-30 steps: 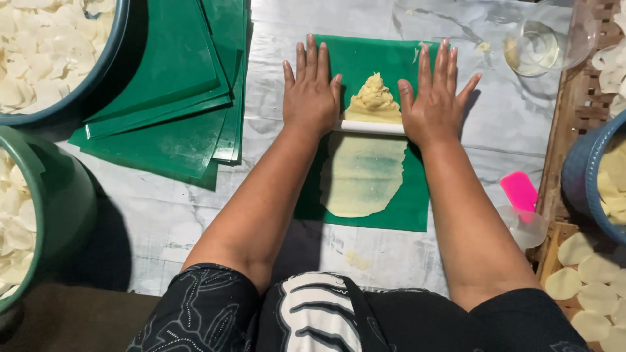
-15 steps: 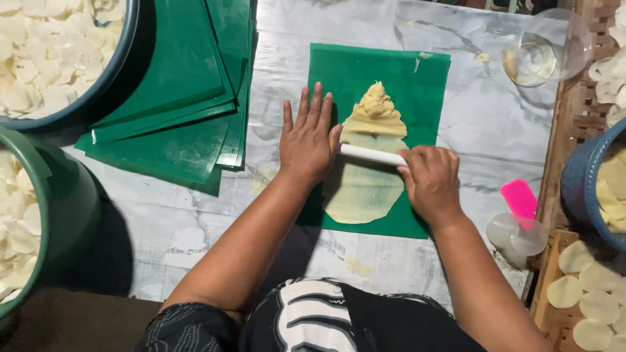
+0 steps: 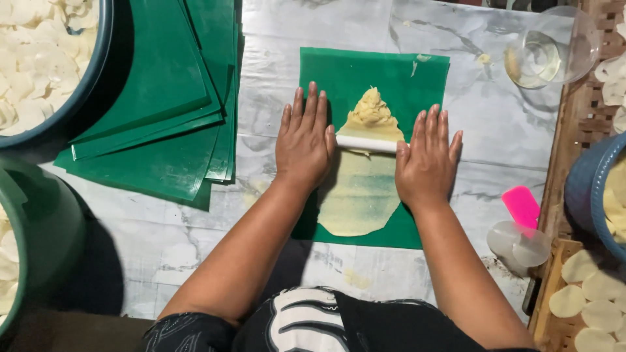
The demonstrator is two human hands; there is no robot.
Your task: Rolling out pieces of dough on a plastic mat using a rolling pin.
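Note:
A green mat (image 3: pixel 404 72) lies flat on the marbled table. On it is yellow dough (image 3: pixel 358 199), rolled thin on the near side and still heaped (image 3: pixel 370 107) on the far side. A white rolling pin (image 3: pixel 365 143) lies across the dough between thin part and heap. My left hand (image 3: pixel 304 140) presses flat on the pin's left end, fingers apart. My right hand (image 3: pixel 427 160) presses flat on its right end, fingers spread.
A stack of green mats (image 3: pixel 156 98) lies to the left. Bowls of pale round wafers stand at the far left (image 3: pixel 39 58) and near left (image 3: pixel 26 261). A glass bowl (image 3: pixel 544 55) sits far right. A pink scraper (image 3: pixel 520 206), clear lids (image 3: pixel 518 240) and a wooden tray (image 3: pixel 574 300) are at the right.
Both hands have pushed the pin away from me again after drawing it back, and lie level. The thin sheet of dough has grown longer.

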